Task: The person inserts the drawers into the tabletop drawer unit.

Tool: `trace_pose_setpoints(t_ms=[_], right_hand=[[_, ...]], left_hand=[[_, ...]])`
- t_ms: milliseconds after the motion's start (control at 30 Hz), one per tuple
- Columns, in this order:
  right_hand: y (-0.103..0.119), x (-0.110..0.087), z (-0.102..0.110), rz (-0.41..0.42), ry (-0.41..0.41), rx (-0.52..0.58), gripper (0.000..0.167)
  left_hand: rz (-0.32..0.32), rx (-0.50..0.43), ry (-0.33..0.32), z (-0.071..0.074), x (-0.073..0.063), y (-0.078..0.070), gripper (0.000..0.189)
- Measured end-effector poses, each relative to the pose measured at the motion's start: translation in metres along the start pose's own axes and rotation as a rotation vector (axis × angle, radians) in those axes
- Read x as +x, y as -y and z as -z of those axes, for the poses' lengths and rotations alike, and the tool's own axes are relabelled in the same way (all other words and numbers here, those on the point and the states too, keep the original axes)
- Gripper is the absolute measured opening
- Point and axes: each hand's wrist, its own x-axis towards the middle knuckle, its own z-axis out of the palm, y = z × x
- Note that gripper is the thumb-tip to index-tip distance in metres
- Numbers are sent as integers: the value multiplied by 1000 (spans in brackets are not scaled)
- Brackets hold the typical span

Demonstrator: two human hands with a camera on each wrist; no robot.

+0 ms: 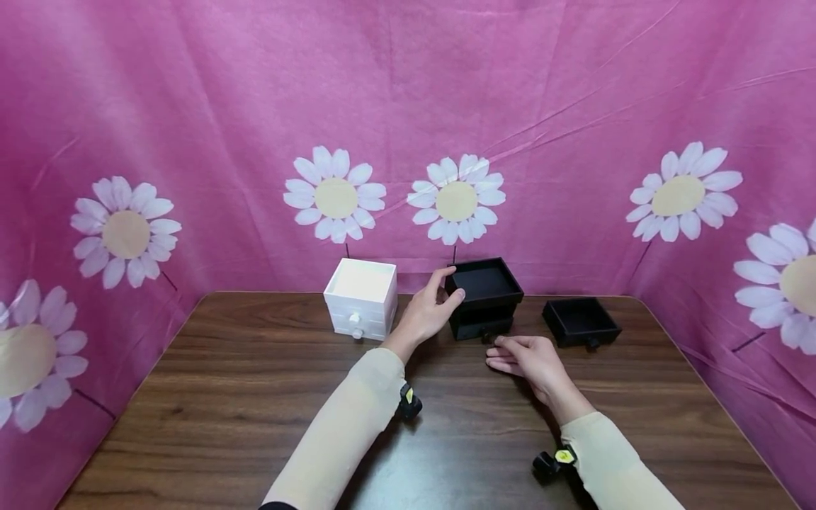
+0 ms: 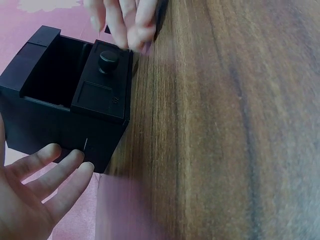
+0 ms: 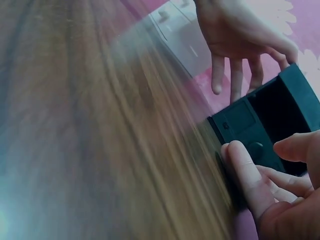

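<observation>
A small black drawer box [image 1: 489,280] stands at the back of the table, with an empty upper slot and a lower drawer [image 2: 94,96] in place. My left hand [image 1: 425,309] rests its fingertips along the box's left side, fingers extended. Close to the round knob [image 2: 108,61] of the lower drawer is my right hand [image 1: 529,363]. In the right wrist view, its thumb and fingers [image 3: 242,165] stand apart around the knob, not gripping it. A loose black drawer [image 1: 576,322], hollow and with its own knob, sits to the right of the box.
A white drawer box [image 1: 361,294] with knobs on its front stands left of the black one. Behind the brown wooden table [image 1: 223,397] hangs a pink cloth [image 1: 408,85] with white daisies. Small black devices are strapped to both wrists.
</observation>
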Motion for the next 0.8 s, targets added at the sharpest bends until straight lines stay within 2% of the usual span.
trace_pose_setpoints(t_ms=[433, 800], right_hand=[[8, -32, 36, 94, 24, -134, 44], [5, -40, 75, 123, -58, -190, 41]], left_hand=[[-4, 5, -4, -1, 2, 1, 58], [14, -10, 1, -2, 1, -2, 58]])
